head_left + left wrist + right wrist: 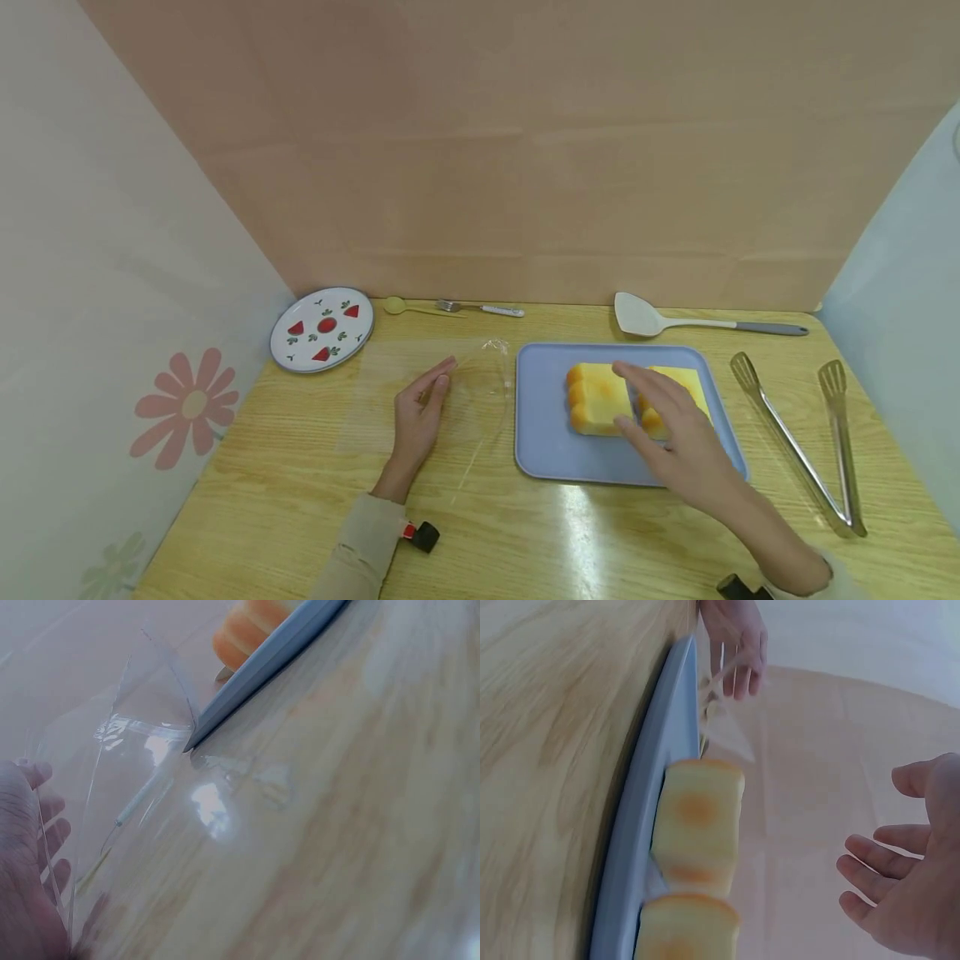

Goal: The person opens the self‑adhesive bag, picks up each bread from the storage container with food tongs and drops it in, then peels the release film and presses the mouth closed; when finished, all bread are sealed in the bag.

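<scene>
My left hand (417, 421) holds the edge of a clear plastic bag (487, 379) between thumb and fingers. In the left wrist view the fingers show through the clear film (112, 750), and the bag's mouth gapes toward the tray. A blue tray (543, 442) lies to the right of the bag. On it sit two pieces of toast-shaped bread, a left one (603, 400) and a right one (693, 383), side by side. Over the right bread hovers my right hand (686, 450), fingers spread and holding nothing; it partly hides that bread in the head view.
A strawberry-patterned plate (345, 340) stands at the back left. Beside it lie a yellow spoon (395, 306) and a fork (498, 311). Behind the tray is a white spatula (639, 317). Metal tongs (798, 458) lie spread at the right. Walls enclose the table's back and sides.
</scene>
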The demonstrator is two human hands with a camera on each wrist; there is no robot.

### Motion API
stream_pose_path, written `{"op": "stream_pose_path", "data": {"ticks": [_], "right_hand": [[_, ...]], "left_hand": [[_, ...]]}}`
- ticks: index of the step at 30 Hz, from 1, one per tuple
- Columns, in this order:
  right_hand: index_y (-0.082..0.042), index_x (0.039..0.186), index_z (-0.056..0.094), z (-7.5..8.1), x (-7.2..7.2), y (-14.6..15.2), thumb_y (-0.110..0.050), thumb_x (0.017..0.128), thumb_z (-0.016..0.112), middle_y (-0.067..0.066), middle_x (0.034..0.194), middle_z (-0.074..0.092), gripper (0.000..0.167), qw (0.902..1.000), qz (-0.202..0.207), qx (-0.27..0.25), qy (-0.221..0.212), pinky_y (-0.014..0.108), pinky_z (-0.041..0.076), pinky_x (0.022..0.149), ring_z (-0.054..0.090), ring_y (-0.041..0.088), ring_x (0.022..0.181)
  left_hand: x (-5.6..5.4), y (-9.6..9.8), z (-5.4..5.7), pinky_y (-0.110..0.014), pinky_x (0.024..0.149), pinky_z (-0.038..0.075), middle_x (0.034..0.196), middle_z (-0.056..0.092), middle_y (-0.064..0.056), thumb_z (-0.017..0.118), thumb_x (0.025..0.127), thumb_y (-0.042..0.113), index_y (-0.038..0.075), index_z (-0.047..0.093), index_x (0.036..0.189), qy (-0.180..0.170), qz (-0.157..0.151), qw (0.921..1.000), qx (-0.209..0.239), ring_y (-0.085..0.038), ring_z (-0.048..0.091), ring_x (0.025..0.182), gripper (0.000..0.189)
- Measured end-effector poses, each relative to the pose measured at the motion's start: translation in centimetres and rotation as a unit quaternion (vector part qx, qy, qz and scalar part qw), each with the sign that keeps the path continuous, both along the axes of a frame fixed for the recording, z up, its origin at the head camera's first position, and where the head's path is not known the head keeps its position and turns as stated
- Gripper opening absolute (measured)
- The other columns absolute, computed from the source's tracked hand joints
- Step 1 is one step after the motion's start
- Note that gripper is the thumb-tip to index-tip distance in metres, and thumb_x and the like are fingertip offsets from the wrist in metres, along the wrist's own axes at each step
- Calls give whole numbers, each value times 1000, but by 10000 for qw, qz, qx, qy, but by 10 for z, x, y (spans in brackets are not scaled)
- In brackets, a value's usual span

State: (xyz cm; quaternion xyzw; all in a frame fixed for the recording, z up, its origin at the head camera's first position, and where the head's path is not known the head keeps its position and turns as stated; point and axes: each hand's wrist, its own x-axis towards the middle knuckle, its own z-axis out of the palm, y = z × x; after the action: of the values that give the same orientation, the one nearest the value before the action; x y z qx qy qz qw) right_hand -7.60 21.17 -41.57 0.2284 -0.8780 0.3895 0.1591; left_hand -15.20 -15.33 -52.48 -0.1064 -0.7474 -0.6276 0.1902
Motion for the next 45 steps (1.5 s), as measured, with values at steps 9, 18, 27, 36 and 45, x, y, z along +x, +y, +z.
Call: {"op": "stream_pose_path", "data": {"ticks": [9,18,27,36,45], "right_hand": [[-11,159,61,-8,5,38,12,89,79,-13,147,67,75,9956,-517,-578,522,8,33,116,49,-7,143],[-4,157,61,-24,3,82,8,91,82,-34,139,56,71,9783,-1884,-590,637,3,31,107,45,-20,134],[5,164,46,-34,-5,129,-4,95,85,37,139,61,79,9599,-2787,-38,-302,5,30,91,31,-25,112],[15,163,37,-36,-10,169,-31,100,84,44,135,54,91,9394,-3151,512,-1251,25,44,82,59,49,110],[29,156,19,-37,-11,197,-49,97,83,58,132,43,118,9057,-3388,945,-2368,76,45,90,45,73,119]], "left_hand": [[0,0,0,-20,115,50,141,75,-17,63,113,5,-1,78,133,37,18,10000,82,-37,67,139,25],[0,0,-3,-22,113,53,141,74,-17,63,113,4,-2,78,132,86,-49,9999,91,-37,67,139,25],[-1,-1,-2,-22,111,55,140,74,-20,62,112,-1,-4,78,131,186,-110,9997,130,-39,67,137,25],[0,-1,-1,-25,110,56,143,73,-18,63,113,4,-3,78,133,51,-158,9998,112,-33,68,138,25],[0,0,0,-26,110,57,143,73,-19,63,114,7,-3,78,132,-5,-184,9997,184,-37,67,139,25]]}}
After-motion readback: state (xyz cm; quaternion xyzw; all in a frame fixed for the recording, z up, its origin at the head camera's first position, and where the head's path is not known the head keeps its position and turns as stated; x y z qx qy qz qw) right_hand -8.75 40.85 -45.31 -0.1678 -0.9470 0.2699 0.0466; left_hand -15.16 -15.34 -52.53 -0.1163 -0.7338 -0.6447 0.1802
